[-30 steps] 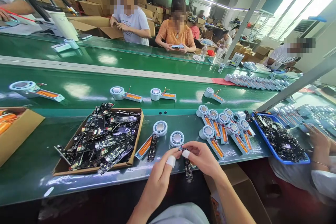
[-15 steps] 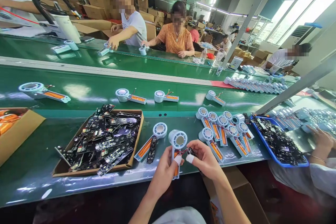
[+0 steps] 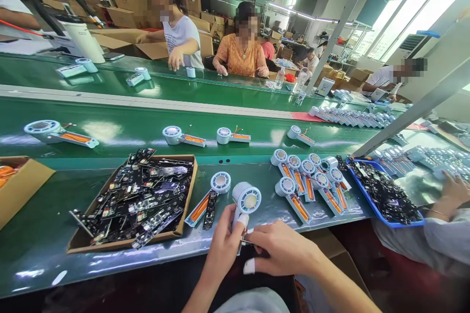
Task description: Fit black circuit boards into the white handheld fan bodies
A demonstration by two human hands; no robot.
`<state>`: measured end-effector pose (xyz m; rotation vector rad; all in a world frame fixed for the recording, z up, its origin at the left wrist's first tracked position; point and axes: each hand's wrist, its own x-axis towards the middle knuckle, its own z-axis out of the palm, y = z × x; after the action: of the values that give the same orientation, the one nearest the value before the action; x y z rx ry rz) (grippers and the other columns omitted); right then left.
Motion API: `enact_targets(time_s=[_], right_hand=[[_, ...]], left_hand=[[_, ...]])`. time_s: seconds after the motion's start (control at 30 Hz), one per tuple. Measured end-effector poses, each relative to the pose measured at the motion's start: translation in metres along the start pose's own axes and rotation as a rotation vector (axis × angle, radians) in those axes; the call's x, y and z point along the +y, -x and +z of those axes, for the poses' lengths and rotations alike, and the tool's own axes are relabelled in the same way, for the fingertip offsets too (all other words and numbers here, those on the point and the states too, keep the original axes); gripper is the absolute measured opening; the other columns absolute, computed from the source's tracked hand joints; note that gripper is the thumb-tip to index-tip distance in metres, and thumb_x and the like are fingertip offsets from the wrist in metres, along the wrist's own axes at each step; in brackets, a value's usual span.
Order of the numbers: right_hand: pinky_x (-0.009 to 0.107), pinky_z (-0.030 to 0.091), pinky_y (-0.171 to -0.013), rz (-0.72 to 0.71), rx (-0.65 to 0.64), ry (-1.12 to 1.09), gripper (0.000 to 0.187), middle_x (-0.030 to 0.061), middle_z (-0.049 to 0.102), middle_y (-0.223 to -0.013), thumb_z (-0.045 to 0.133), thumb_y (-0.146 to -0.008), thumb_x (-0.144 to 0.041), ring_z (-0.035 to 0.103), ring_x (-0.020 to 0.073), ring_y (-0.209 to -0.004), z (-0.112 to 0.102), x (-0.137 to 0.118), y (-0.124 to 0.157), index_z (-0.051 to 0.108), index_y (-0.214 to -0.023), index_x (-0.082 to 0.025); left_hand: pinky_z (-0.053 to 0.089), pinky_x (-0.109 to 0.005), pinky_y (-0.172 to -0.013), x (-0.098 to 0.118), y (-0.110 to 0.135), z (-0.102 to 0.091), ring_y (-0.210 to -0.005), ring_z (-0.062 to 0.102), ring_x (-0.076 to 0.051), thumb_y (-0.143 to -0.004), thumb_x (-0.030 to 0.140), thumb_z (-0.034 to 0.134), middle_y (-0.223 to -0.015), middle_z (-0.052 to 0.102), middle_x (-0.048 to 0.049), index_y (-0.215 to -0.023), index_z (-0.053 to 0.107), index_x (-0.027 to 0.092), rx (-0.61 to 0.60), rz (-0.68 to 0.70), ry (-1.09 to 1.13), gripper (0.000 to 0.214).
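With the left hand point(image 3: 227, 235) I hold the blue fan point(image 3: 247, 198) over the table's point(image 3: 36, 254) near edge, the right hand point(image 3: 284, 249) half closed at its low end, on what I can't tell, maybe fitting small parts, which needs gentle fingers next.

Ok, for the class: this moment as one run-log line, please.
left hand: holds blue round-headed unit | right hand: at its lower end | nearby: carton of circuit boards, blue tray
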<state>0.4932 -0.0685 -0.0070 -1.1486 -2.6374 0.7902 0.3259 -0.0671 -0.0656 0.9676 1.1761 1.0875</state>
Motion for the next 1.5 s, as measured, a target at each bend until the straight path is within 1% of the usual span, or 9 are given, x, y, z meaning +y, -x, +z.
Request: enact_targets(time_s=[0.23,0.5,0.63,0.8,0.9,1.0,1.23,1.4,1.5], right_hand=[[0.020,0.026,-0.041,0.299,0.171,-1.010,0.062,-0.0066,0.041,-0.044,0.045,-0.093,-0.072,0.034,0.0063,-0.037,0.036,0.006,-0.012,0.045,-0.058,-0.021],[0.019,0.020,-0.037,0.381,0.391,-1.187,0.062,-0.0097,0.034,-0.043,0.052,-0.086,-0.077,0.025,0.0043,-0.037,0.051,0.000,-0.015,0.041,-0.061,-0.021],[0.019,0.021,-0.038,0.394,0.510,-1.120,0.056,-0.0099,0.035,-0.044,0.050,-0.092,-0.070,0.027,0.0053,-0.038,0.054,-0.004,-0.008,0.047,-0.068,-0.020],[0.019,0.040,-0.049,0.343,0.725,-0.791,0.041,-0.0051,0.055,-0.063,0.058,-0.096,-0.052,0.048,0.0101,-0.052,0.071,-0.016,0.006,0.058,-0.120,-0.019],[0.026,0.056,-0.067,0.316,0.814,-0.450,0.038,0.0066,0.072,-0.089,0.051,-0.099,-0.035,0.068,0.0180,-0.076,0.084,-0.014,0.011,0.057,-0.134,-0.020],[0.033,0.058,-0.087,0.328,0.855,-0.239,0.044,0.0131,0.071,-0.120,0.041,-0.100,-0.021,0.070,0.0234,-0.105,0.093,-0.008,0.008,0.055,-0.142,-0.022],[0.029,0.059,-0.064,0.368,0.654,0.140,0.060,0.0137,0.075,-0.097,0.034,-0.098,-0.016,0.073,0.0224,-0.074,0.096,-0.006,-0.011,0.031,-0.158,-0.016],[0.029,0.055,-0.052,0.490,0.357,0.407,0.075,0.0097,0.073,-0.079,0.046,-0.087,-0.005,0.071,0.0245,-0.060,0.090,-0.011,-0.014,0.027,-0.159,-0.015],[0.034,0.059,-0.061,0.495,0.369,0.484,0.079,0.0155,0.074,-0.096,0.046,-0.085,-0.002,0.073,0.0286,-0.076,0.091,-0.008,-0.014,0.022,-0.160,-0.014]], left_hand=[[0.053,-0.033,-0.083,0.001,0.010,-0.005,-0.097,0.067,-0.024,-0.086,0.056,0.059,-0.108,0.071,-0.0057,-0.117,0.059,0.020,-0.200,-0.155,0.393,0.047],[0.040,-0.039,-0.111,-0.012,0.013,-0.001,-0.133,0.054,-0.030,-0.081,0.051,0.067,-0.136,0.062,-0.0129,-0.131,0.053,0.019,-0.131,-0.039,0.061,0.061],[0.045,-0.037,-0.103,-0.015,0.013,0.002,-0.125,0.058,-0.029,-0.086,0.054,0.057,-0.126,0.066,-0.0122,-0.126,0.056,0.019,0.002,-0.013,-0.089,0.053],[0.050,-0.029,-0.065,-0.006,0.012,0.008,-0.071,0.060,-0.019,-0.089,0.047,0.047,-0.077,0.064,-0.0008,-0.099,0.062,0.022,0.048,0.002,-0.177,0.031],[0.052,-0.031,-0.075,-0.004,0.007,0.012,-0.083,0.063,-0.022,-0.086,0.043,0.050,-0.088,0.069,-0.0034,-0.094,0.064,0.023,0.065,0.006,-0.157,0.025],[0.052,-0.034,-0.091,-0.009,0.002,0.012,-0.105,0.064,-0.025,-0.089,0.045,0.049,-0.108,0.071,-0.0060,-0.106,0.064,0.023,0.013,-0.055,-0.023,0.031],[0.026,-0.043,-0.122,-0.027,0.005,0.018,-0.151,0.029,-0.026,-0.095,0.047,0.046,-0.152,0.048,-0.0125,-0.138,0.046,0.023,0.088,-0.008,-0.022,0.050],[0.037,-0.043,-0.116,-0.046,0.001,0.023,-0.144,0.043,-0.027,-0.095,0.050,0.043,-0.148,0.054,-0.0137,-0.141,0.043,0.023,0.098,-0.097,0.019,0.054],[0.038,-0.045,-0.115,-0.053,-0.007,0.022,-0.140,0.049,-0.028,-0.093,0.052,0.045,-0.146,0.056,-0.0165,-0.142,0.044,0.020,0.069,-0.171,0.010,0.058]])
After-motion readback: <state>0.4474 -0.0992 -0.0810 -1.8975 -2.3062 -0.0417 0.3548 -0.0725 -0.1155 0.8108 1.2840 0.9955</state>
